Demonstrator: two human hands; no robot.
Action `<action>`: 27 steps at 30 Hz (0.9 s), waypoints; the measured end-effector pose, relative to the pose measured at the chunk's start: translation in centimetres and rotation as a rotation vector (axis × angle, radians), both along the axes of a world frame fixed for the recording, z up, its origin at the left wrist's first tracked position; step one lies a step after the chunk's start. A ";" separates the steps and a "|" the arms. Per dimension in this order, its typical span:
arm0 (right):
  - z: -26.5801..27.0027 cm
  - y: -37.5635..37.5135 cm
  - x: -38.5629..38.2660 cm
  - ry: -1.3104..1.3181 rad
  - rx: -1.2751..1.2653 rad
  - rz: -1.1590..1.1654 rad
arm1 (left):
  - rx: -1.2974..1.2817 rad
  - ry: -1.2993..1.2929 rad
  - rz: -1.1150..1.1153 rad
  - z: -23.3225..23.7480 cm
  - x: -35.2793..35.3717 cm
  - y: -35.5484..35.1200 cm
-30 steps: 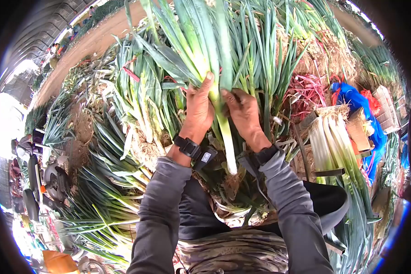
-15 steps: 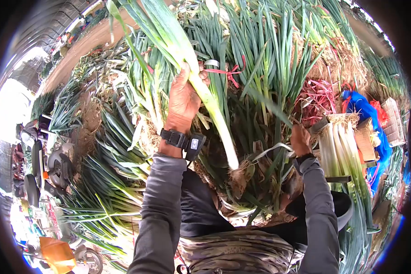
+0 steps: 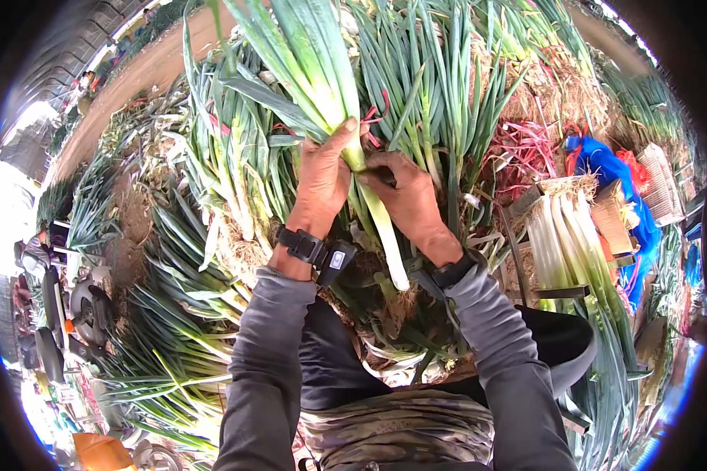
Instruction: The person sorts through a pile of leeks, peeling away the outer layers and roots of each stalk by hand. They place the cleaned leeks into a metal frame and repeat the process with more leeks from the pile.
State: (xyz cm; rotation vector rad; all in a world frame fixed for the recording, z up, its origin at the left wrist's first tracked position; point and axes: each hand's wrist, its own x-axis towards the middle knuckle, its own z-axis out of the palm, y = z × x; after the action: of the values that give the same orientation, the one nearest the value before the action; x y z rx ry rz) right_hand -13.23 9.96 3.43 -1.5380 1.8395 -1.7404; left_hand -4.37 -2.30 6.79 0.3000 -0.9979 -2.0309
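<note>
My left hand [image 3: 324, 179] is closed around the stalk of a large green onion [image 3: 381, 228]. Its broad green leaves fan upward past the hand, while the white end slants down to a tuft of roots. Lower on the same stalk, my right hand [image 3: 411, 206] pinches with thumb and forefinger at its side. Both hands nearly meet there. Bunches of green onions [image 3: 448, 102] with pink ties stand just behind. Under the hands, loose dark green leaves [image 3: 346, 271] lie between my legs.
A stack of trimmed green onions [image 3: 562, 235] rests in a metal frame [image 3: 518, 259] at my right. Pink ties [image 3: 522, 153], a blue bag [image 3: 640, 212] and a cardboard box [image 3: 613, 208] are nearby. More green onions [image 3: 188, 337] lie at left, with parked motorbikes [image 3: 86, 306] beyond.
My right hand has moved left and up from beside the metal frame to the stalk. The leaf strip seen at it before no longer shows. The green onion hangs more upright in my left hand.
</note>
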 end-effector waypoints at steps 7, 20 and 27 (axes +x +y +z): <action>-0.5 0.6 0.8 0.167 0.055 -0.092 | -0.018 -0.017 0.084 -1.2 -1.2 0.4; -7.5 10.7 3.1 0.195 0.695 0.551 | 0.040 0.059 0.228 -2.7 -0.8 -4.7; -17.3 15.1 6.2 0.323 0.839 0.570 | -0.087 -0.033 0.194 -4.5 0.3 -5.2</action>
State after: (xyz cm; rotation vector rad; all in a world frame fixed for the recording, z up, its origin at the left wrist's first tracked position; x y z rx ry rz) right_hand -6.99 25.04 -13.87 -1.7316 1.6606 -0.3967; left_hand -4.07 -7.50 2.28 0.3708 -1.0327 -1.8080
